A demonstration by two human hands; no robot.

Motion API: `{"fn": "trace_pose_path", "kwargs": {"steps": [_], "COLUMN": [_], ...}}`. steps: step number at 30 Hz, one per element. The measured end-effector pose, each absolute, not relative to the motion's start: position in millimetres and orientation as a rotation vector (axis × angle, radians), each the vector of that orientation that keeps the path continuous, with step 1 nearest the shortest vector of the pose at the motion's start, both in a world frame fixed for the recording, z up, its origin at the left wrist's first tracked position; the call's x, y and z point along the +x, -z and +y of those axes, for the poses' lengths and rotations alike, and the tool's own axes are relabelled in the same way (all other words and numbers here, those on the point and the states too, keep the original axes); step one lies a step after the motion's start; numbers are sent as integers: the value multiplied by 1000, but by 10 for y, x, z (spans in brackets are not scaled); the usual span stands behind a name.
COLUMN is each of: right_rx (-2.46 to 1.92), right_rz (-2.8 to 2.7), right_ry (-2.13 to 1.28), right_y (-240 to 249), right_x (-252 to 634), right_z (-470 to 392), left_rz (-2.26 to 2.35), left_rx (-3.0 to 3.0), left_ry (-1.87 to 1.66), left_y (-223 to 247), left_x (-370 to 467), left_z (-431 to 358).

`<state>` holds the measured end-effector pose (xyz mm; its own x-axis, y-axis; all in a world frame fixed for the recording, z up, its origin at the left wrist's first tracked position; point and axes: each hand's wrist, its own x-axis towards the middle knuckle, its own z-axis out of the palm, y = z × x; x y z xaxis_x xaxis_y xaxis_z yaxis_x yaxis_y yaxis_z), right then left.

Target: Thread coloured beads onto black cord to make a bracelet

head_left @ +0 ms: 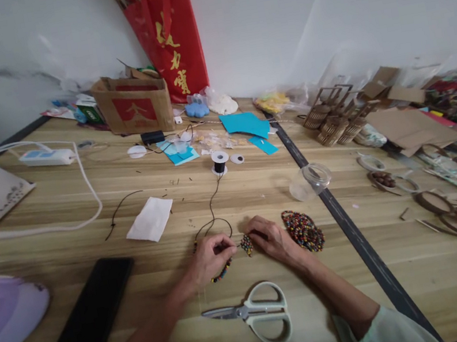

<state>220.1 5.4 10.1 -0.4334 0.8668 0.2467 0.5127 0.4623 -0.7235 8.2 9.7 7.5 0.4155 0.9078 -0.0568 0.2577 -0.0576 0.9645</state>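
Note:
My left hand (213, 258) is closed in a pinch on a thin black cord (212, 209) that runs back to a spool (219, 164). Multicoloured beads (222, 271) strung in a curve show below that hand. A small cluster of beads (247, 245) lies between my two hands. My right hand (271, 238) rests at its right edge with fingers bent together; whatever the fingertips hold is hidden. Just right of this hand sits a coiled heap of bead strands (304, 231). Scissors (256, 312) with pale handles lie nearer me, blades pointing left.
On the left are a black phone-like slab (87, 320), a purple object (9, 315), white paper (149, 220) and a power strip (46, 157). A clear round container (309, 181) stands right of centre. Behind are a cardboard box (134, 105), a red bag (172, 46) and blue cards (246, 125).

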Motion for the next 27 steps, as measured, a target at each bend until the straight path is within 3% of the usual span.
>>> {"fn": "trace_pose_path", "kwargs": {"steps": [27], "right_rx": [-1078], "right_rz": [-2187], "right_ry": [-792], "right_y": [-95], "right_x": [2250], "right_z": [60], "left_rz": [1035], "left_rx": [1512], "left_ry": [-692], "left_y": [-101], "left_x": [73], "left_z": [82]}}
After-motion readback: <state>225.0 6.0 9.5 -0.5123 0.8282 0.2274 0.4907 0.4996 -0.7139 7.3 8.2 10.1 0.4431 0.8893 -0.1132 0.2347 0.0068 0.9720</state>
